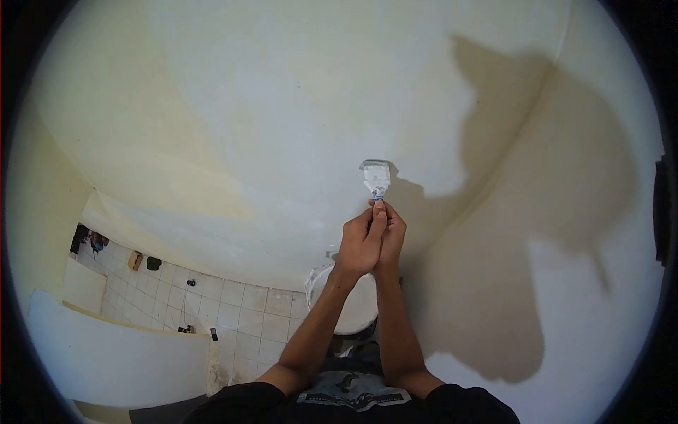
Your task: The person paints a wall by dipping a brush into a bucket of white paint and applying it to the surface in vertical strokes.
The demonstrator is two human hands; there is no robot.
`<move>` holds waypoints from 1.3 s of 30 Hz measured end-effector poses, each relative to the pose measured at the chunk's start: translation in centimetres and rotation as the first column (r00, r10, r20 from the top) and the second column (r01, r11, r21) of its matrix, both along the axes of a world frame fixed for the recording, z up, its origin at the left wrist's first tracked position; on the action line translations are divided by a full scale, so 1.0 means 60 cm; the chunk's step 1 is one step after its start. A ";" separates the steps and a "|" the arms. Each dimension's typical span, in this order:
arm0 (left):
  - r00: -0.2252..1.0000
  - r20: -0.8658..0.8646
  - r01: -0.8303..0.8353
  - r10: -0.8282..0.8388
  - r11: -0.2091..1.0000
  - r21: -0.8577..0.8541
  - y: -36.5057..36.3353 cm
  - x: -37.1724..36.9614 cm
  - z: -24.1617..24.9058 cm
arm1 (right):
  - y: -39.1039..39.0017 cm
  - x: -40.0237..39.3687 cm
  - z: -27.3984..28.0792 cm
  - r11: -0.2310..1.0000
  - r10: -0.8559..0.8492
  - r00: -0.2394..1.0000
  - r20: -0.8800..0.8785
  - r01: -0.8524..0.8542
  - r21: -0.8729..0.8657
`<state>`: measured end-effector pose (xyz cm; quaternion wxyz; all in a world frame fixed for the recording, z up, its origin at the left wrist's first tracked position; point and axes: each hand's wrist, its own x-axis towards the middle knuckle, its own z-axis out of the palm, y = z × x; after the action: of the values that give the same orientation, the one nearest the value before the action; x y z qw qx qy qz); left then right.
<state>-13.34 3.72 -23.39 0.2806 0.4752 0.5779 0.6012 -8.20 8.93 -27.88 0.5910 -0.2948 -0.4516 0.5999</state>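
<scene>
Both my hands are wrapped together round the handle of a paint-covered brush, a little right of the middle of the view. My left hand and my right hand press against each other, thumbs on the handle. White paint coats the brush, and its wide bristle end points up against the pale wall. Below my hands, partly behind my forearms, stands a round bucket of white paint. Most of the handle is hidden inside my fingers.
A tiled floor lies at the lower left, with a phone-like dark object, a brown box and a black item on it. A low white wall stands nearer. My shadow covers the wall corner at right.
</scene>
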 end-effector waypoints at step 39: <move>0.995 -0.019 -0.099 0.099 0.995 -0.025 -0.010 -0.073 0.071 | -0.001 -0.095 0.057 0.996 -0.050 0.999 0.013 0.049 0.073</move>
<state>-17.72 3.13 -19.15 0.2515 0.4476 0.6109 0.6027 -13.87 8.86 -24.44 0.6125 -0.2886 -0.4700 0.5662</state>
